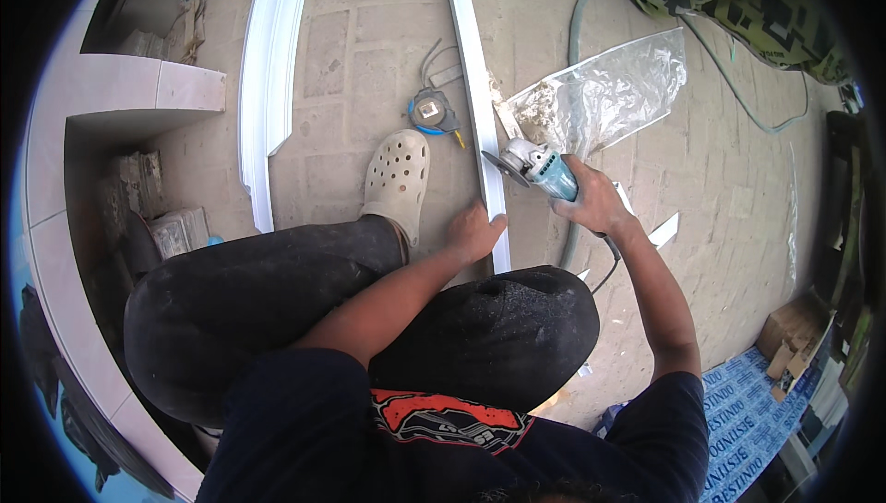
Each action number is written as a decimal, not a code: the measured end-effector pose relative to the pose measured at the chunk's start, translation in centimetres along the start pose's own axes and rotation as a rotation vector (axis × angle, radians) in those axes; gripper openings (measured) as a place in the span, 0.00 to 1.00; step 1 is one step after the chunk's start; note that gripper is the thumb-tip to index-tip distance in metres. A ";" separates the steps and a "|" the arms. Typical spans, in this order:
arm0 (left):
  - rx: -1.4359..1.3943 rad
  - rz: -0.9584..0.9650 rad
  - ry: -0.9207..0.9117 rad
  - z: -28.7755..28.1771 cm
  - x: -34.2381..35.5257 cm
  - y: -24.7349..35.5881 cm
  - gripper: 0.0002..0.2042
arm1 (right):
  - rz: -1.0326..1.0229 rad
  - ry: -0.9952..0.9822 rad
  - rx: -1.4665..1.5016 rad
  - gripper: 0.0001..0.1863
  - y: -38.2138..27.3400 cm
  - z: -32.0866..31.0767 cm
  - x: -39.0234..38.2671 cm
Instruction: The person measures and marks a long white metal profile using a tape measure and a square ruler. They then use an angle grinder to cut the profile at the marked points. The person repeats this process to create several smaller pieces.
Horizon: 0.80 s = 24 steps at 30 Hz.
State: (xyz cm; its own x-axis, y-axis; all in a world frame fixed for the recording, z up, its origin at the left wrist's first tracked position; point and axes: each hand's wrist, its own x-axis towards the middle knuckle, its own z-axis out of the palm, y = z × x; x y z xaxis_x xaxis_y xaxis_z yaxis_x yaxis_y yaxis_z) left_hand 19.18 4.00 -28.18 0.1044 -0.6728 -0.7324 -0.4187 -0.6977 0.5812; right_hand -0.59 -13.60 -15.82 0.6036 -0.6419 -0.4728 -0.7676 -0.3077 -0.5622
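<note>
My right hand is wrapped round the teal body of an angle grinder. The grinder's disc meets or nearly meets the right edge of a long white trim strip; I cannot tell if it touches. Lower on the same strip, my left hand grips it near its close end, fingers curled round it and thumb on top. Left of the strip, a tape measure lies on the floor beside my beige clog. The grinder's cord runs down from my right hand.
Further left lie wider white molding lengths with a notched end. A clear plastic bag and a grey hose lie right of the strip. White offcuts are near my right forearm. A tiled ledge borders the left; a cardboard box stands lower right.
</note>
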 end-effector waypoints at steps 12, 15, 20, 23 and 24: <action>-0.048 0.033 0.021 0.5 0.1 -0.6 0.32 | -0.015 0.035 0.006 0.45 0.3 0.4 0.1; -0.044 0.033 0.020 0.5 0.2 -0.7 0.32 | -0.005 0.032 -0.009 0.44 0.1 0.3 0.2; -0.052 0.040 0.018 0.5 0.1 -0.6 0.33 | 0.007 0.010 -0.013 0.43 0.5 0.6 0.3; -0.049 0.038 0.020 0.5 0.0 -0.5 0.33 | 0.015 -0.006 -0.019 0.42 -0.1 0.2 0.2; -0.051 0.041 0.030 0.6 0.0 -0.6 0.33 | 0.017 -0.010 -0.018 0.43 -0.2 0.2 0.2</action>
State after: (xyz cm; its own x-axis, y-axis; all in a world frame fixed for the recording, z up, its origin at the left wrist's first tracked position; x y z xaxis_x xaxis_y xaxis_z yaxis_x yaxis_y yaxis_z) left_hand 18.88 4.54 -28.78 0.1159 -0.7076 -0.6971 -0.3763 -0.6808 0.6284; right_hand -0.24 -13.56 -15.94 0.5926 -0.6400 -0.4891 -0.7814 -0.3094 -0.5419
